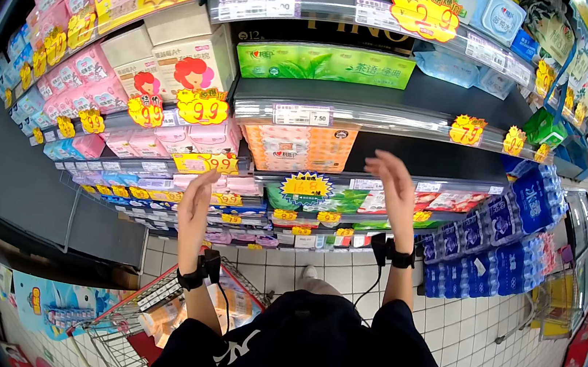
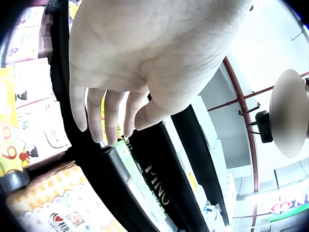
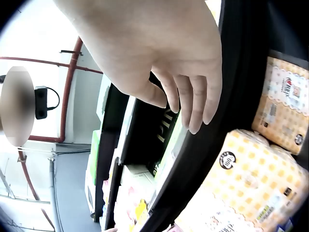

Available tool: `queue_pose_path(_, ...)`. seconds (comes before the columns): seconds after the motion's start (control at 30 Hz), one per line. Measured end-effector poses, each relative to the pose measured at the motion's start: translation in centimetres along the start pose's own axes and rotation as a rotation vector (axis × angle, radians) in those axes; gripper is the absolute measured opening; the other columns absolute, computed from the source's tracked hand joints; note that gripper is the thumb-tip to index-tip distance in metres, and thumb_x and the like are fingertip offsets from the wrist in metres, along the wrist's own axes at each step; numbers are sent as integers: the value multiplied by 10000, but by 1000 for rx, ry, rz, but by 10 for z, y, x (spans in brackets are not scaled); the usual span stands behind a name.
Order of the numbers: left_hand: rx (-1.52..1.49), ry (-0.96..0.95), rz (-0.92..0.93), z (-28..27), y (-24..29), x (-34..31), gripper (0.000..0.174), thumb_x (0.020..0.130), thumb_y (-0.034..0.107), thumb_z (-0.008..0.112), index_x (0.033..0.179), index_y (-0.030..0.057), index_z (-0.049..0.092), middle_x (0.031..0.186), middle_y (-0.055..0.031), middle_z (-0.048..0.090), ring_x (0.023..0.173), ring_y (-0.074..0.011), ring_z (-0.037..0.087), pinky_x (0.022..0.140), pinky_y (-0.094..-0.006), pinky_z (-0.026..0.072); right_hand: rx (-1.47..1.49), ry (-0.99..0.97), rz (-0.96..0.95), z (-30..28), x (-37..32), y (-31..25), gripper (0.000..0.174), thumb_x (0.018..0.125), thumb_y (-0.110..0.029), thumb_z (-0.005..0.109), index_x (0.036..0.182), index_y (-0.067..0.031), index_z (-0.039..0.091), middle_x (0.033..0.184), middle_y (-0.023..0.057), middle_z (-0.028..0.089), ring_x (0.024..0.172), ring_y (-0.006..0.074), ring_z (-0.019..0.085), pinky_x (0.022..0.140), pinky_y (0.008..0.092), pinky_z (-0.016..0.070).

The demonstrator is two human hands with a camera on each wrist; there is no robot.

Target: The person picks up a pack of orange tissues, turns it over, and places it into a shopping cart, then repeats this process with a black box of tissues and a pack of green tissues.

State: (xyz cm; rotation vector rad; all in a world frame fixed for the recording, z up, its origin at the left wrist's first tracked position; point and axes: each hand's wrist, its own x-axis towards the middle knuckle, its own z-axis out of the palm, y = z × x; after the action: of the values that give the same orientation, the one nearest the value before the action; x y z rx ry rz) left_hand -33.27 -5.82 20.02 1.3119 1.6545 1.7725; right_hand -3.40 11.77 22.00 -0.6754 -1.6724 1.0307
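Note:
An orange-and-white checkered tissue pack (image 1: 291, 150) stands on the middle shelf in front of the person. To its left, the left hand (image 1: 197, 197) is raised before the lower shelves, and its fingers hold nothing in the left wrist view. At the pack's right the right hand (image 1: 395, 188) is held up, with loosely bent fingers and no item in them. From the right wrist the same kind of pack (image 3: 241, 188) appears below the hand, with a second pack (image 3: 285, 101) farther off. Green tissue packs (image 1: 323, 64) line the shelf above.
A shopping cart (image 1: 125, 306) with orange packs inside stands at the lower left. Stacked blue shrink-wrapped bottles (image 1: 492, 241) jut out at the right. Pink and white tissue packs (image 1: 195, 61) fill the left shelves. Yellow price tags (image 1: 425, 12) hang along the shelf edges.

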Motion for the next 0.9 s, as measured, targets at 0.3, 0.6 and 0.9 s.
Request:
queue_pose_path(0.3, -3, 53, 141, 50, 47, 61, 318, 937, 160, 454, 1217, 22, 515, 1197, -87, 557, 1127, -171, 497, 985, -290, 331, 201, 202, -195, -32, 63, -21, 329, 938, -92, 447, 1249, 14, 436, 1145, 162, 565, 1044, 202, 560, 888, 316, 470)
queue_pose_path(0.6, -3, 166, 345, 90, 51, 124, 413, 927, 143, 461, 1320, 25, 416, 1364, -119, 421, 1266, -210, 384, 1049, -319, 272, 303, 161, -254, -56, 131, -17, 440, 909, -85, 470, 1322, 9, 351, 1302, 177, 443, 1236, 234, 416, 1006, 322, 366)
queue_pose_path(0.9, 67, 302, 418, 114, 30, 174, 500, 902, 111, 494, 1353, -24, 326, 1406, -170, 341, 1305, -238, 313, 1065, -313, 222, 460, -16, -54, -58, 187, 11, 528, 895, -134, 504, 1350, 48, 310, 1378, 146, 379, 1280, 208, 348, 1059, 286, 246)
